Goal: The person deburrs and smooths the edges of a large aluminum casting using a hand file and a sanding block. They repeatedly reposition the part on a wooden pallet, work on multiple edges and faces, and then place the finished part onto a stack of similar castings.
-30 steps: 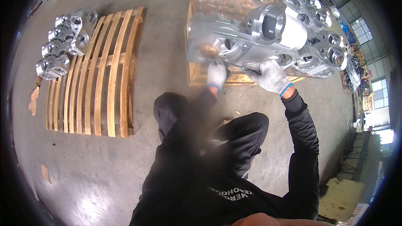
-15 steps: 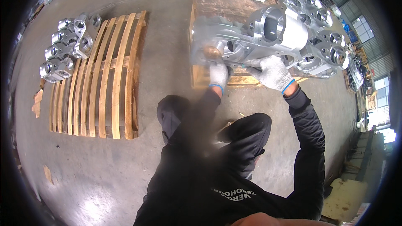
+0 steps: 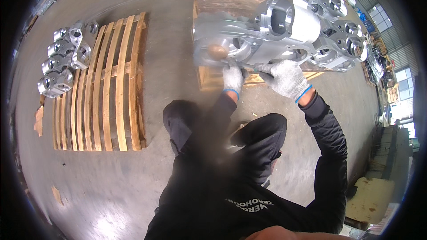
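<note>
Several silvery machined metal castings lie together on the wooden pallet ahead of me. At the near edge, a large metal casting (image 3: 267, 52) with round bores is in front of my hands. My left hand (image 3: 233, 78), in a grey-white knit glove with a blue cuff, has its fingers closed at the casting's lower edge. My right hand (image 3: 288, 80), gloved alike, is closed with its thumb and fingers pointing left. A thin rod-like tool (image 3: 247, 66) spans between the fingertips of both hands; its ends are hidden. A brownish blurred spot covers part of the casting above my left hand.
To the left stands a slatted wooden pallet (image 3: 113, 82), with several smaller metal castings (image 3: 66, 58) at its far left corner. The loaded pallet (image 3: 213, 75) shows its wooden edge below the castings. Torn cardboard (image 3: 57, 195) lies on the concrete floor. A yellowish board (image 3: 369, 200) is at lower right.
The view has shifted slightly, so the castings sit a little further left and the floor pallet too. Both hands stay at the casting's near edge, still closed, with little movement relative to it.
</note>
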